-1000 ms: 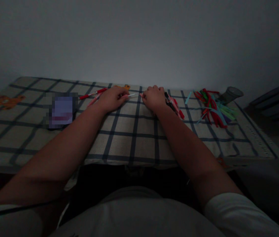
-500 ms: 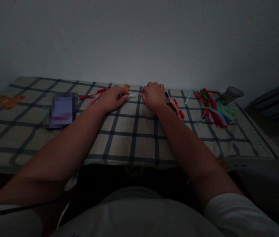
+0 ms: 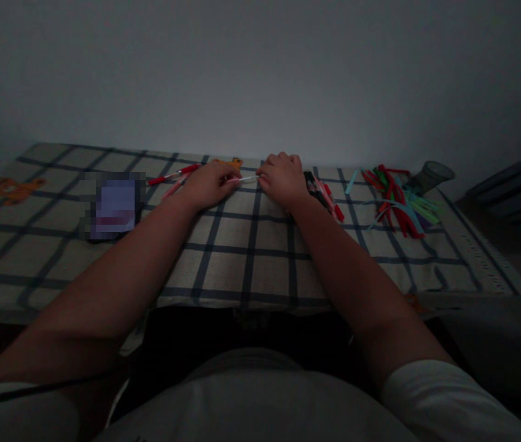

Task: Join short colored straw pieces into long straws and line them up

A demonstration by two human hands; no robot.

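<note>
Near the table's far edge, my left hand (image 3: 214,184) is closed on a thin pen refill (image 3: 247,178), whitish with a reddish end at the fingers. My right hand (image 3: 285,177) is closed, palm down, with its fingertips at the refill's other end; whether they hold a small separate part cannot be made out. A red pen (image 3: 175,174) lies left of my left hand, and a pinkish-red pen part (image 3: 174,188) lies partly behind that wrist. Just right of my right hand are several black pen pieces (image 3: 316,188) and red pen pieces (image 3: 338,212).
A checked cloth (image 3: 223,270) covers the table. At left lies a phone-like, blurred device (image 3: 115,205). At right, a heap of coloured strips (image 3: 399,205) lies beside a tipped, see-through cup (image 3: 432,177). The wall (image 3: 260,80) rises behind the table.
My right hand has shifted slightly left, so its fingertips now meet the refill's end. My left hand has stayed in nearly the same place.
</note>
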